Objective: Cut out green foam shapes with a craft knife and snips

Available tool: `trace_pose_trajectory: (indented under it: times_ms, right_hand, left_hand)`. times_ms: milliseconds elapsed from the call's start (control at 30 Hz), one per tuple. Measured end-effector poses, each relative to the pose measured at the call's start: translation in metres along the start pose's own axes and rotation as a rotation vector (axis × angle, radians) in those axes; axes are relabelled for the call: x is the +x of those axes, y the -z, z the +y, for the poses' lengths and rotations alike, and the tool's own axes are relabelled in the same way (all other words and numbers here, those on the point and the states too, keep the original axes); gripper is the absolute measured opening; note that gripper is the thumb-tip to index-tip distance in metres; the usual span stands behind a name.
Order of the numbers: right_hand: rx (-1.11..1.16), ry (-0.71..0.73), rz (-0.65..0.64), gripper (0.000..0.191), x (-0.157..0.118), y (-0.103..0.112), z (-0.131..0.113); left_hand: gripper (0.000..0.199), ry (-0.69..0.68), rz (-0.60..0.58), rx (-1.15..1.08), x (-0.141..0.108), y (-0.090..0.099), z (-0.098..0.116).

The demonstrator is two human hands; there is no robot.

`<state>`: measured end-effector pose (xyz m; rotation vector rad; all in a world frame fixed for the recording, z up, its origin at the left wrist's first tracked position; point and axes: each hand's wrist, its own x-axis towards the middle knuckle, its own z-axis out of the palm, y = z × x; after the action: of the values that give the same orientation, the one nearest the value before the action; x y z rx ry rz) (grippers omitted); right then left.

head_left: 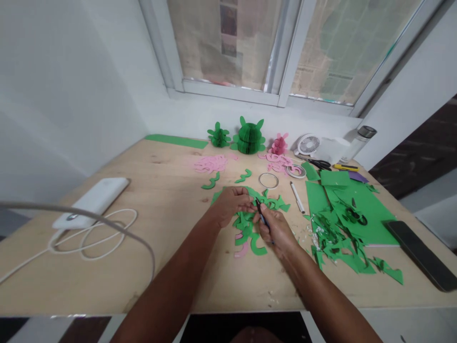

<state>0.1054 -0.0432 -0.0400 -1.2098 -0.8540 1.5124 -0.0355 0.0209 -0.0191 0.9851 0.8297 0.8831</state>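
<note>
My right hand is closed around a slim, dark pen-shaped tool whose upper end points away from me; its exact kind does not show. Close beside it, my left hand has its fingers curled together near the tool's tip, and whatever they pinch is too small to make out. Green paper cut-outs lie beneath and around both hands, some of them curved. A curved pink paper piece and a green one rest just in front. Two wavy green strips, one of them this strip, lie beyond my left hand.
Folded green paper figures and a pink one stand by the wall. Pink cut-outs, a tape roll, a white pen, scissors, green scraps, a phone and a cabled white power bank surround the work.
</note>
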Motion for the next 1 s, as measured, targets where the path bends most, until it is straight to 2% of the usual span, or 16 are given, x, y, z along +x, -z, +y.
trace_pose_trajectory:
  times_ms: [300,600,1000]
  right_hand:
    - [-0.066,0.025,0.007,0.054,-0.001,0.000,0.000]
    - [-0.115,0.038,0.023,0.056,0.001,0.001,0.003]
    - [-0.168,0.068,0.021,0.056,-0.002,-0.001,0.000]
  left_hand:
    - [0.029,0.032,-0.065,0.021,-0.001,0.007,0.005]
    - [0.022,0.037,-0.063,0.097,-0.002,0.007,0.009]
    - [0.023,0.032,-0.090,0.111,0.000,0.012,0.005]
